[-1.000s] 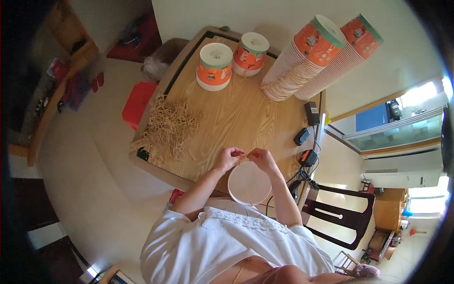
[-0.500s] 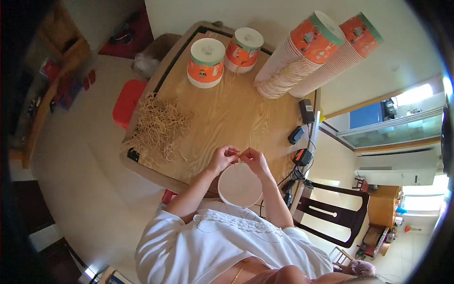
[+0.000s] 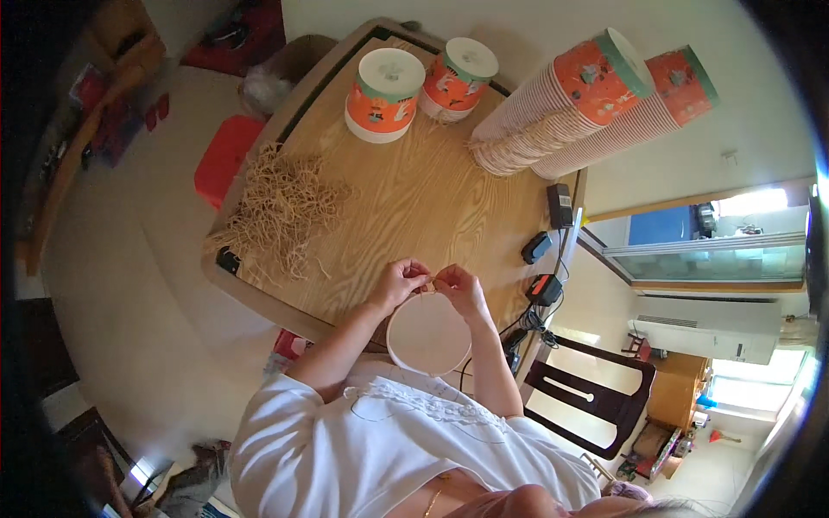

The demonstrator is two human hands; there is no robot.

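At the table's near edge, a round white paper bucket (image 3: 429,337) rests against my body, its circular end facing up. My left hand (image 3: 402,284) is closed in a pinch at the bucket's far rim. Fingertip to fingertip with it, my right hand (image 3: 462,293) pinches there too. Between them shows a short piece of tan string (image 3: 433,286); its ends are hidden by my fingers. A loose, tangled heap of the same kind of string (image 3: 281,211) lies to the left on the wooden table (image 3: 406,207).
Two orange and green buckets (image 3: 386,95) stand bottom up at the far side. Tall nested bucket stacks (image 3: 553,104) lean at the back right, strings along one. Black adapters (image 3: 560,205) and cables line the right edge. A red stool (image 3: 226,162) and a dark chair (image 3: 591,393) flank the table.
My view has shifted slightly. Both hands stay at the bucket's rim, with fingertips a little further apart and the string between them easier to see.
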